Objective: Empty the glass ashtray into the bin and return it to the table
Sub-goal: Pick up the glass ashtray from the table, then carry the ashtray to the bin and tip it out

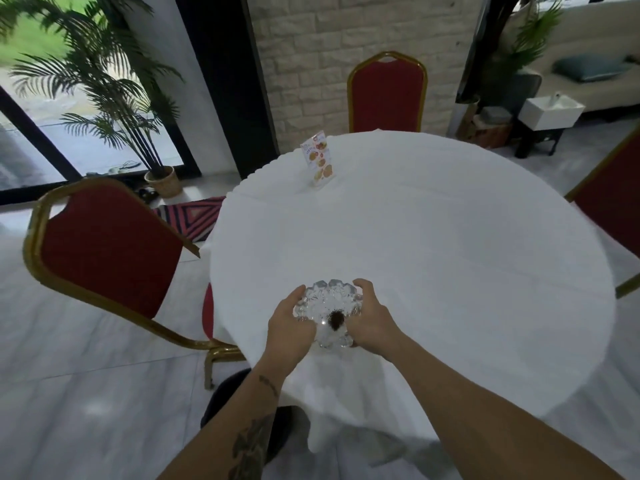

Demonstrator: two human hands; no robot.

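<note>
A cut-glass ashtray with a scalloped rim is at the near edge of the round table, which is covered by a white cloth. A small dark clump of ash lies inside it, toward me. My left hand grips the ashtray's left side and my right hand grips its right side. Whether it rests on the cloth or is just lifted off it, I cannot tell. No bin is in view.
A menu card stand is upright at the table's far left. Red chairs with gold frames stand at the left, the far side and the right. A potted palm is by the window. The floor is grey tile.
</note>
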